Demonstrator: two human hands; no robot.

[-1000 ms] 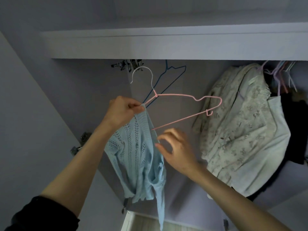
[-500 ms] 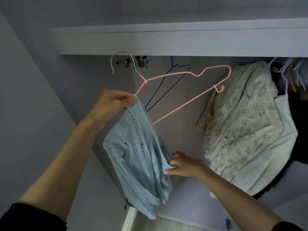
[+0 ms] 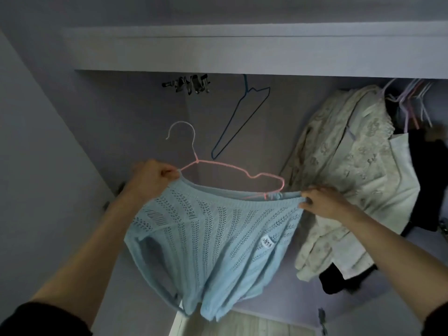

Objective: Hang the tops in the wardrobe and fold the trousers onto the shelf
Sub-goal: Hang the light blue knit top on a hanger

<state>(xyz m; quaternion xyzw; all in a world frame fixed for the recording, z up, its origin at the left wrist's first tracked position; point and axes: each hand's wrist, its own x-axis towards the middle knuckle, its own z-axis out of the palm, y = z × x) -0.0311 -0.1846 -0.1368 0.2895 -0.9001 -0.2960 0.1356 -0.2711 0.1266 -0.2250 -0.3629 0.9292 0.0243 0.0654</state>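
Our left hand (image 3: 155, 177) pinches the left shoulder of the one blue knit top (image 3: 211, 241) together with the end of the pink hanger (image 3: 232, 169), held up in front of the open wardrobe (image 3: 242, 54), below its rail. The top looks light, soft and stretchy, an open knit that we judge will snag on the wire and sag if pulled, so the firmer ribbed neckline and shoulder seams are the places to hold it. The pink hanger is thin and probably springy, with its white hook free above. Further in hangs one bare blue hanger (image 3: 242, 122). Our right hand (image 3: 322, 201) grips the other end of the neckline, stretching it past the hanger's right tip. Beyond it we count one cream lace top (image 3: 358, 170) already hung, something dark behind it, and a bunch of pale hangers (image 3: 409, 103), too crowded to count. No trousers show.
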